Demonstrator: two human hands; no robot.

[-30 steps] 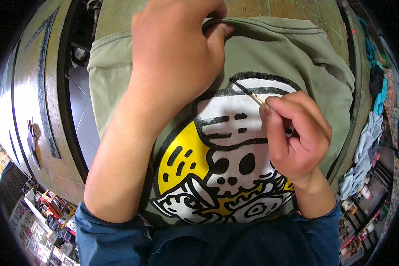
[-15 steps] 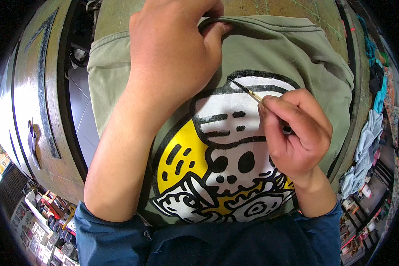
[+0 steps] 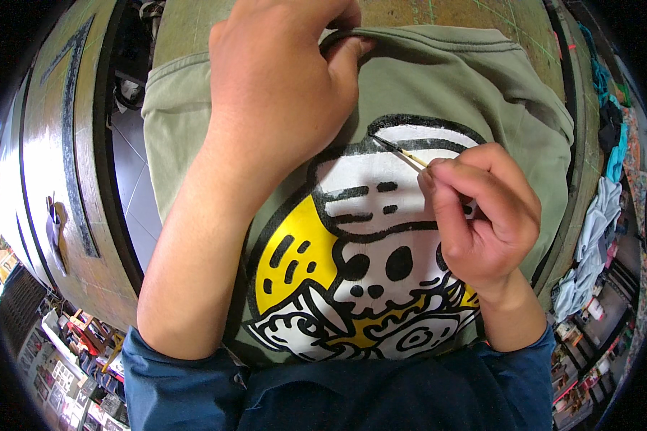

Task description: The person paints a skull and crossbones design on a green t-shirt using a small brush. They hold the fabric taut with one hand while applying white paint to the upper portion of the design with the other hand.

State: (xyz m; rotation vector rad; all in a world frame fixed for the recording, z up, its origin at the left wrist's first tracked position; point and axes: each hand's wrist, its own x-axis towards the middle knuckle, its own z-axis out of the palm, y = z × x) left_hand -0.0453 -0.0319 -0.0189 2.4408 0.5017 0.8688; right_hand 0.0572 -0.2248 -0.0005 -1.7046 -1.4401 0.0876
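An olive-green garment (image 3: 438, 79) lies spread before me, bearing a painted skull (image 3: 381, 269) in white, black and yellow with a banded white hat. At its far edge, my left hand (image 3: 284, 79) is closed on the folded hem of the garment, fingers partly hidden behind the hand. My right hand (image 3: 489, 208) pinches a thin paintbrush (image 3: 412, 156) with a pale handle and dark bristles. The brush tip points far left and meets the black outline at the left end of the hat's upper part.
Under the garment is a worn, greenish board (image 3: 482, 11) with a grid of lines. A similar panel (image 3: 72, 144) stands to the left across a gap showing floor tiles (image 3: 133, 165). Cloths (image 3: 589, 248) hang or lie along the right side, beside dark racks.
The brush tip has shifted slightly down along the hat's black outline, and the right hand has moved a little to the right. The left hand keeps its hold in place.
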